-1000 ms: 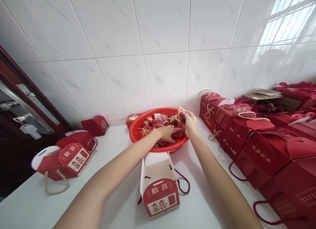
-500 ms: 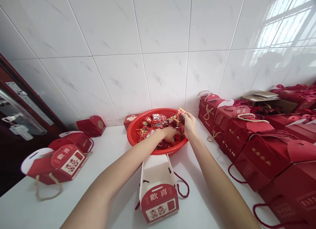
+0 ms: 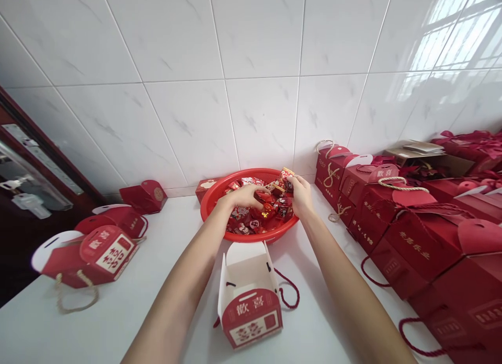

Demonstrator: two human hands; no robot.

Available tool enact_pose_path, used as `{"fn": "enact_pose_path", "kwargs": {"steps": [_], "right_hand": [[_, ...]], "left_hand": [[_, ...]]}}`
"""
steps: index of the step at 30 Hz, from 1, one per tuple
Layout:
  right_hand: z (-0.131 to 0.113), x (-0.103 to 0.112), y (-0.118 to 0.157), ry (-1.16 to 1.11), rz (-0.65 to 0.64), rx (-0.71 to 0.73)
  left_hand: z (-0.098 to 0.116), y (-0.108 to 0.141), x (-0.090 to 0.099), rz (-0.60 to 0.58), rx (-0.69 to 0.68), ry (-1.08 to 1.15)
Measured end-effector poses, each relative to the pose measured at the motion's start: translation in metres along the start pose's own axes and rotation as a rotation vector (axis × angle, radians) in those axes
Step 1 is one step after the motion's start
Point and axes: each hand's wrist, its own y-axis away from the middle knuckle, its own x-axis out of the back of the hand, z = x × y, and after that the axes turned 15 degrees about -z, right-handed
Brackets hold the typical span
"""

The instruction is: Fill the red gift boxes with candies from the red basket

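A red plastic basket (image 3: 210, 206) full of wrapped candies (image 3: 254, 220) stands against the wall. My left hand (image 3: 248, 195) is over the candies, its fingers curled round a red-wrapped candy (image 3: 265, 197). At the basket's right rim my right hand (image 3: 301, 193) is closed on candy packets (image 3: 287, 173), whose tops stick out above the fingers. In front of the basket sits an open red and white gift box (image 3: 251, 311), its white inside facing up and a dark red cord at its side.
Closed red gift boxes with rope handles (image 3: 415, 243) line the right side. More red boxes (image 3: 94, 257) sit at the left near a dark door with keys (image 3: 31, 204). A small red box (image 3: 204, 187) is behind the basket.
My left hand has risen from among the candies and moved left, with a red-wrapped candy in its fingers. My right hand has stayed at the rim, still holding packets.
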Motion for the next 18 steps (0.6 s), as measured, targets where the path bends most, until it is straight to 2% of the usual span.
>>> {"fn": "enact_pose_path", "kwargs": {"steps": [4,9,12,18], "right_hand": [[0.0001,-0.0002,0.0009,0.021,-0.011,0.005],[0.0009,-0.0002,0.0017,0.061,-0.056,-0.014],[0.0009,-0.0003,0.0020,0.069,-0.061,-0.015],[0.0016,0.0001,0.0018,0.077,-0.073,-0.014]], "left_hand": [[-0.0006,0.0074,-0.0006,0.069,-0.024,0.096],[-0.0035,0.0069,-0.0026,0.129,-0.062,0.104],[-0.0063,0.0059,-0.0028,0.105,-0.075,0.090],[-0.0090,0.0050,-0.0058,0.004,0.019,0.078]]}}
